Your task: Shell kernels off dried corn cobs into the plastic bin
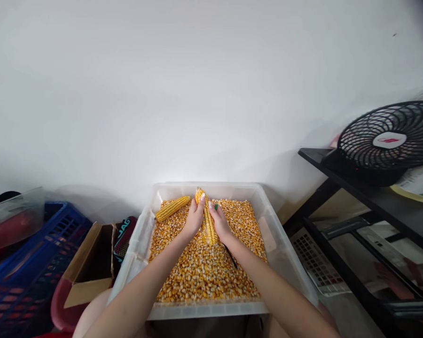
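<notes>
An ear of corn point(210, 225) is held upright between both hands over a translucent plastic bin point(183, 311). My left hand point(196, 217) wraps its left side, thumb near the upper part. My right hand point(219, 222) grips it from the right, thumb pressed against the kernels. Some rows look bare of kernels near the middle. Loose corn kernels point(197, 277) cover the bin's floor. A second ear of corn point(172, 208) lies on them at the back left. Partly hidden behind my right hand is a thin dark tool point(230, 257) with a green end.
To the left stand a blue plastic crate point(56, 234), an open cardboard box point(88, 263) and a red basin point(60, 305). On the right, a black fan point(389, 140) sits on a dark shelf point(338, 173). A white wall point(204, 94) rises directly behind the bin.
</notes>
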